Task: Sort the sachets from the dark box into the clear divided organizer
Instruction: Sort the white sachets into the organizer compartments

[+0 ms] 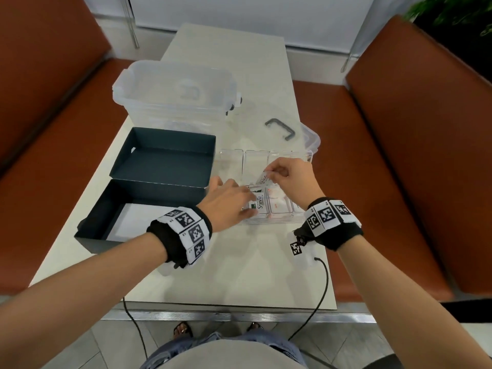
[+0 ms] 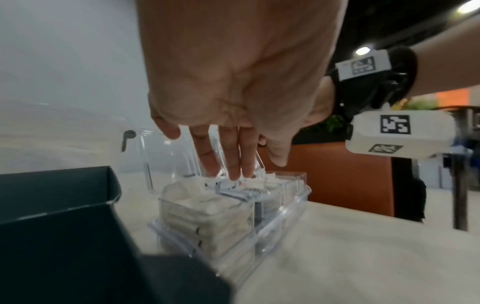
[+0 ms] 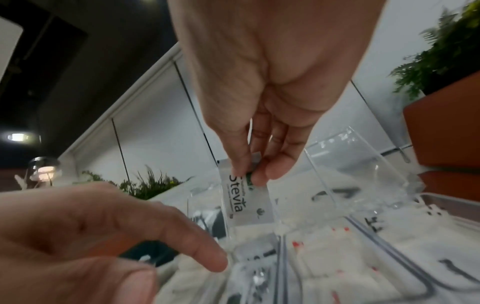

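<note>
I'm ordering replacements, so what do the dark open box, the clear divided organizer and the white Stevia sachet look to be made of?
Dark open box: probably matte card, with flat folded walls and no shine.
Clear divided organizer: rigid glossy plastic, see-through with bright edges.
White Stevia sachet, pinched by the right hand: thin printed paper or film; I cannot tell which.

A pale stone-look table carries the open dark box, its lid section apparently hinged behind, the clear divided organizer, a large translucent storage bin and a grey-handled lid.
</note>
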Demonstrator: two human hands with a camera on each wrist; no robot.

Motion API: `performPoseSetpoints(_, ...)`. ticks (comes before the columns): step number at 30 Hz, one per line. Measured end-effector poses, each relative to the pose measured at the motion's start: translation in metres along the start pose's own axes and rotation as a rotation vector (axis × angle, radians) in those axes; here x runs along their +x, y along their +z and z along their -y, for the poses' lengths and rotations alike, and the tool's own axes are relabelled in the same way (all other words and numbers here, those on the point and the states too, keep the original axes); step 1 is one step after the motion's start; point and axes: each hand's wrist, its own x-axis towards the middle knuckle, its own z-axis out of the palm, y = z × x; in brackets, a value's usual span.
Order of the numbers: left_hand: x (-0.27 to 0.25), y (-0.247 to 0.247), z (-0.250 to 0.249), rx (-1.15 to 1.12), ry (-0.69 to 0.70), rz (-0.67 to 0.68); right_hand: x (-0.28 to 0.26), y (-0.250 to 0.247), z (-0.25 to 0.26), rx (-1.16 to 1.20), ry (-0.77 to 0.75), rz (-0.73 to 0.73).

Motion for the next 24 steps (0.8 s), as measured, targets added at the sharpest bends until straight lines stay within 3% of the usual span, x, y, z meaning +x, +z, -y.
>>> performPoseSetpoints(7, -0.005, 0.016, -0.002, 0.218, 0.082, 0.213, -0.004, 0.024, -0.011, -0.09, -0.067, 0.004)
performPoseSetpoints(20, -0.003, 0.016, -0.005, 0.197, 0.094, 0.222, -0.003, 0.05, -0.019, -0.383, -0.145, 0.049)
performPoseSetpoints(24, -0.002, 0.015, -0.006, 0.192, 0.091, 0.226, -0.001, 0.052, -0.02, -0.565, -0.154, 0.13)
